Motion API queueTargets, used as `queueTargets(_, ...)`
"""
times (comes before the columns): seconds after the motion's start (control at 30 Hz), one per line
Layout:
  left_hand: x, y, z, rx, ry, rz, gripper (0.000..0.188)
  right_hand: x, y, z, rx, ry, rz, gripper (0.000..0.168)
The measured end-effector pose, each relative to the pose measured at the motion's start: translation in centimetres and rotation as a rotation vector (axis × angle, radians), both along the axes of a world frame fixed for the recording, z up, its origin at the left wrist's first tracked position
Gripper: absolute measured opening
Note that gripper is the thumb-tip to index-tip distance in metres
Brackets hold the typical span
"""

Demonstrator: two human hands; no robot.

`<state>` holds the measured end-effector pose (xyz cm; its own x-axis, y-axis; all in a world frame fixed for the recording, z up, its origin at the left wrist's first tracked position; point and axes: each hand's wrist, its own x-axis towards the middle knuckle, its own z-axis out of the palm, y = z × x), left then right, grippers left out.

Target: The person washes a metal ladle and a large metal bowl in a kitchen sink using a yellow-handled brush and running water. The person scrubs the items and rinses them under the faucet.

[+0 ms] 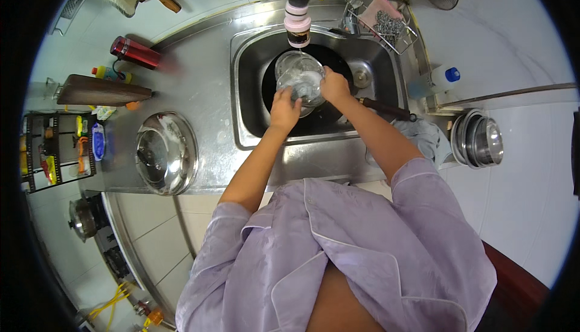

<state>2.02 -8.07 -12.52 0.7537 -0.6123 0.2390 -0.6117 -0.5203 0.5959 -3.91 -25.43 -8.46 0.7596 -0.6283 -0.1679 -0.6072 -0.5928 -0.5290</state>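
Observation:
Both hands are over a stainless steel sink (392, 78), under a pink and black faucet nozzle (297, 26). My left hand (285, 110) grips the lower left side of a clear glass bowl (304, 83). At the bowl's right rim my right hand (334, 85) has hold of it. Water appears to fall from the nozzle into the bowl. Another clear round glass piece shows behind or beneath it; whether it is separate is hard to tell. Below them in the basin lies a dark wok (272, 119), its brown handle (387, 109) pointing right over the sink's edge.
A metal pot lid (167, 153) lies on the left counter. Behind it are a wooden cutting board (104, 91) and a red thermos (136, 52). A wire rack with a steel scrubber (389, 24) stands back right. Right are a grey cloth (419, 139) and stacked metal bowls (478, 139).

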Motion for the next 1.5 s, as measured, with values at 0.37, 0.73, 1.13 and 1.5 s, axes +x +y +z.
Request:
queueTargets(0.37,6.1,-2.5,-1.8,0.060,0.533,0.276,0.028,0.3,0.0,5.2,-0.391,0.113,0.191,0.048)
queueTargets(0.73,5.6,-1.3,-3.0,-0.222,0.651,0.280,0.049,-0.6,-1.1,4.9,0.200,-0.041,-0.257,0.034)
queueTargets(1.13,12.1,-4.2,8.9,0.425,0.106,-0.111,0.044,-2.2,-1.5,5.1,0.860,-0.150,-0.136,0.017)
queueTargets(1.5,10.4,-7.5,9.7,0.357,0.102,0.043,0.034,-1.5,3.9,1.5,1.421,-0.638,-0.705,0.028)
